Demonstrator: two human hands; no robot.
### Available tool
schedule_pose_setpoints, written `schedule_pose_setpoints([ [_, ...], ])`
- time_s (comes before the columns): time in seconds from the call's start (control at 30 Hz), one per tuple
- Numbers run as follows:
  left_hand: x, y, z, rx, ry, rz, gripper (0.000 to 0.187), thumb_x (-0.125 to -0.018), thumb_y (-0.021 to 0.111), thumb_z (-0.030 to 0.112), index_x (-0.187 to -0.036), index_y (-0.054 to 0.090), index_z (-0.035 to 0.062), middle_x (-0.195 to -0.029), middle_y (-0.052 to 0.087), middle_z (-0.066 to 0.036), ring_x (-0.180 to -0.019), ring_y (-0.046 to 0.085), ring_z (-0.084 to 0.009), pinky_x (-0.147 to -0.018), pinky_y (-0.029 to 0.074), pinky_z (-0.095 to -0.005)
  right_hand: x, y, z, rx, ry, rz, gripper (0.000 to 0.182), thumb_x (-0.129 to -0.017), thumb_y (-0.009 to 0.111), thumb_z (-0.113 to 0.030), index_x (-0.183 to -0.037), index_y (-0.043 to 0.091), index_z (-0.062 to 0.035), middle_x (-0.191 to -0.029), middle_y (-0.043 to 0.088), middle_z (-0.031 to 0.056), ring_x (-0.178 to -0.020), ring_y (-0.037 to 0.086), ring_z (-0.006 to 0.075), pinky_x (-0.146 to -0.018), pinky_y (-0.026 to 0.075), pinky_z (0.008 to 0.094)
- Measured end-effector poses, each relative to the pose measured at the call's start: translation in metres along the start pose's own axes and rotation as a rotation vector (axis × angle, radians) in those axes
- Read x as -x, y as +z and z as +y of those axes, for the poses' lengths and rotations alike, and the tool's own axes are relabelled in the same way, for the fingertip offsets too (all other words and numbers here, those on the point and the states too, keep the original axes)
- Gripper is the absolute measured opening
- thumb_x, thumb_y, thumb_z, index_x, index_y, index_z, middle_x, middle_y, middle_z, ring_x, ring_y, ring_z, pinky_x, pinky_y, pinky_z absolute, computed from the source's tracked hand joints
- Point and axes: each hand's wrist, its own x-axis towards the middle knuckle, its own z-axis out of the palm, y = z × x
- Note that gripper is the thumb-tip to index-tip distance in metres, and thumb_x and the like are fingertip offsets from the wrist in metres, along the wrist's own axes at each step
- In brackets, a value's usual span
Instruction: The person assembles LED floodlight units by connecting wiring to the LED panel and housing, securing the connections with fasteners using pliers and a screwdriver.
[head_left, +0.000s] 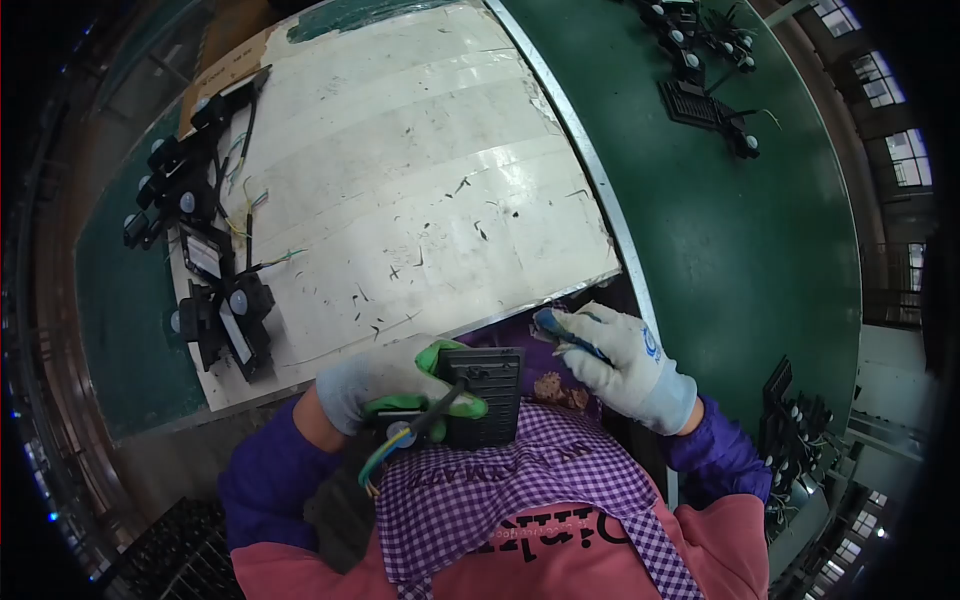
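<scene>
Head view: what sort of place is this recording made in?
Likely a factory assembly bench. Batches of identical black wired units lie on a worn white work surface beside a green belt-like table, and the gloved left hand holds one unit.

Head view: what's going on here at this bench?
A person in gloves sits at a white work board. The left hand grips a black finned unit with wires trailing from it, over their lap. The right hand holds a blue-handled tool just beside it. More black units lie piled at the board's left edge.
</scene>
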Motion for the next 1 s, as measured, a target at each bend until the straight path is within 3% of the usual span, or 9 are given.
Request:
schedule_pose_setpoints([
  [0.1, -0.006, 0.003, 0.003, -0.071, -0.023, -0.042, 0.041, -0.076, 0.077, 0.012, -0.112, 0.061, -0.0019, -0.088, 0.068, -0.005, -0.055, 0.06, -0.0071, -0.049, 0.048, -0.0199, 0.01, 0.002, 0.0, 0.086, -0.027, 0.071, 0.041, -0.079, 0.069, -0.017, -0.116, 0.061, -0.003, -0.095, 0.062, 0.0138, -0.081, 0.065, 0.0305, -0.067, 0.053, 0.0369],
  [0.2, -0.016, -0.002, -0.001, -0.004, -0.023, -0.103, 0.041, -0.076, 0.078, 0.012, -0.111, 0.061, -0.0018, -0.087, 0.068, -0.004, -0.055, 0.06, -0.0074, -0.048, 0.048, -0.0198, 0.009, 0.005, -0.005, 0.328, -0.194, 0.121, 0.034, -0.07, 0.077, -0.013, -0.101, 0.066, -0.0037, -0.089, 0.063, 0.0121, -0.065, 0.064, 0.0262, -0.056, 0.053, 0.033],
  [0.4, -0.02, -0.005, 0.0, -0.044, -0.047, -0.105, 0.037, -0.076, 0.078, 0.012, -0.106, 0.061, -0.002, -0.084, 0.067, -0.006, -0.054, 0.062, -0.0084, -0.047, 0.049, -0.0205, 0.013, 0.011, -0.003, 0.489, -0.254, 0.117, 0.028, -0.066, 0.076, -0.013, -0.092, 0.066, -0.0086, -0.09, 0.064, 0.0113, -0.065, 0.064, 0.0232, -0.053, 0.053, 0.0322],
  [0.5, -0.023, -0.004, 0.002, -0.098, -0.026, -0.12, 0.035, -0.076, 0.078, 0.012, -0.103, 0.061, -0.0021, -0.082, 0.067, -0.006, -0.054, 0.062, -0.009, -0.046, 0.049, -0.0209, 0.012, 0.008, -0.007, 0.464, -0.253, 0.076, 0.028, -0.065, 0.074, -0.009, -0.092, 0.066, -0.0088, -0.09, 0.064, 0.0116, -0.065, 0.064, 0.0234, -0.053, 0.052, 0.0324],
  [0.67, -0.027, 0.004, 0.004, -0.19, 0.023, -0.117, 0.034, -0.076, 0.078, 0.01, -0.104, 0.062, -0.0022, -0.082, 0.067, -0.006, -0.054, 0.062, -0.0097, -0.045, 0.049, -0.0209, 0.003, 0.008, -0.001, 0.4, -0.313, -0.012, 0.028, -0.073, 0.07, -0.014, -0.101, 0.064, -0.0123, -0.088, 0.059, 0.0081, -0.069, 0.062, 0.0242, -0.054, 0.051, 0.0352],
  [0.77, -0.05, -0.001, -0.014, -0.129, 0.227, -0.356, 0.035, -0.076, 0.077, 0.009, -0.105, 0.062, -0.0025, -0.083, 0.068, -0.006, -0.054, 0.062, -0.0101, -0.047, 0.049, -0.0209, 0.003, 0.005, 0.003, 0.302, -0.282, 0.006, 0.029, -0.074, 0.07, -0.012, -0.102, 0.065, -0.0098, -0.088, 0.06, 0.0088, -0.068, 0.062, 0.0254, -0.055, 0.051, 0.0352],
  [0.8, -0.036, 0.004, 0.002, -0.194, 0.093, -0.27, 0.036, -0.076, 0.076, 0.009, -0.107, 0.062, -0.0027, -0.086, 0.068, -0.006, -0.056, 0.062, -0.0096, -0.05, 0.05, -0.0209, 0.007, 0.0, 0.005, 0.278, -0.248, 0.022, 0.029, -0.074, 0.071, -0.011, -0.103, 0.065, -0.0088, -0.088, 0.06, 0.0092, -0.068, 0.062, 0.0259, -0.055, 0.051, 0.0352],
  [0.9, -0.025, 0.006, 0.007, -0.252, 0.005, -0.086, 0.038, -0.076, 0.076, 0.01, -0.109, 0.062, -0.0025, -0.087, 0.068, -0.006, -0.058, 0.062, -0.0089, -0.052, 0.05, -0.021, 0.023, -0.006, 0.005, 0.225, -0.166, 0.149, 0.029, -0.075, 0.073, -0.013, -0.102, 0.067, -0.0062, -0.09, 0.06, 0.011, -0.069, 0.063, 0.0274, -0.056, 0.051, 0.035],
  [1.0, -0.028, 0.008, 0.012, -0.344, 0.012, -0.079, 0.039, -0.075, 0.077, 0.011, -0.11, 0.063, -0.0014, -0.088, 0.068, -0.007, -0.06, 0.062, -0.008, -0.05, 0.05, -0.0207, 0.025, -0.003, 0.004, 0.21, -0.091, 0.106, 0.031, -0.074, 0.076, -0.021, -0.101, 0.068, -0.0066, -0.093, 0.061, 0.0119, -0.071, 0.065, 0.0274, -0.06, 0.053, 0.0352],
])
